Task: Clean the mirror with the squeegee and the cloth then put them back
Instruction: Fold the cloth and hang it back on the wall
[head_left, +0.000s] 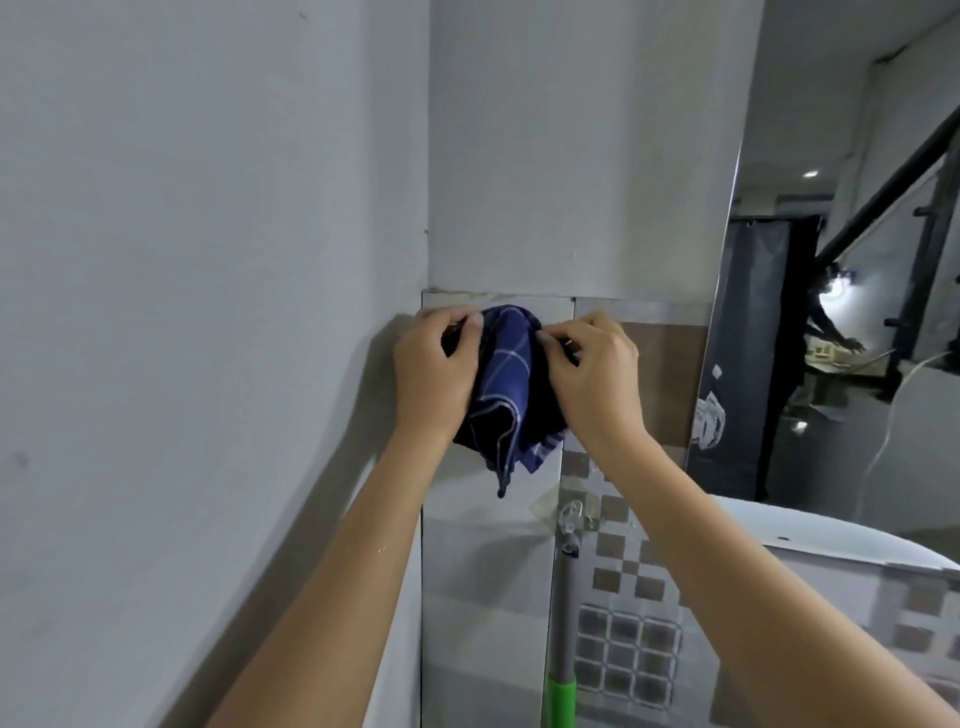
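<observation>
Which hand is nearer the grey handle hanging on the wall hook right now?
Right. The right hand grips the blue cloth almost straight above the grey handle; the left hand grips the cloth's other side, farther off to the upper left.

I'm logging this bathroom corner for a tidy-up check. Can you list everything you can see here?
cloth: one, dark blue with pale checks, against the top of the tiles
squeegee handle: one, grey pole with green grip, hanging from the hook; blade out of view
hook: one, metal, on the tiles below the cloth
mirror: one, right side
basin: one, white, below the mirror
tiled wall: one, grey and brown, centre
left hand: pinching the cloth's left side
right hand: pinching the cloth's right side
</observation>
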